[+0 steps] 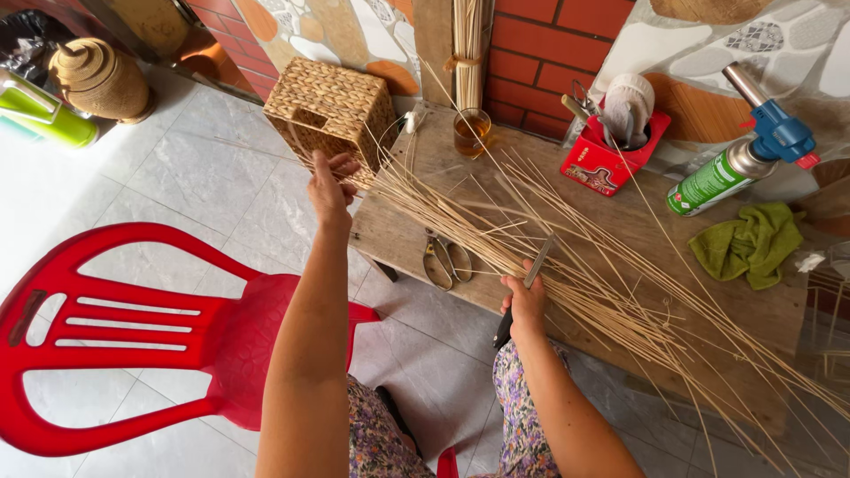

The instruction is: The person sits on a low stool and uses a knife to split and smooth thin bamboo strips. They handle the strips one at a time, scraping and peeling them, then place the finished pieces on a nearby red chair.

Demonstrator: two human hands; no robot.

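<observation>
1. My left hand (329, 188) is up in the air over the floor, just in front of the woven basket (332, 106). Fingers are pinched together on the thin end of one or two reed strips (567, 274), lifting them off the pile.
2. My right hand (526, 303) sits at the near edge of the wooden bench (416, 239), fist clamped round a knife (531, 276) with a dark handle. The blade pokes up into the strips.
3. The strips themselves: one big fan of pale, thin lengths spread across the bench from the left end way off to the right. Too many to count, honestly.
4. Packages: one red square box (602, 164) at the back by the brick wall, printed on the front, with tools and a whitish cloth stuffed in it. One green can with a white label and a blue torch head (739, 152), lying tilted to the right of the box.
5. One pair of scissors (445, 259) lies flat on the bench, just left of my right hand.
6. One glass of amber drink (472, 133) at the back edge.
7. One green rag (751, 243) crumpled at the right end.
8. One red plastic chair (133, 336) on the tiled floor to my left, and one lidded woven jar (99, 81) far off in the corner.
</observation>
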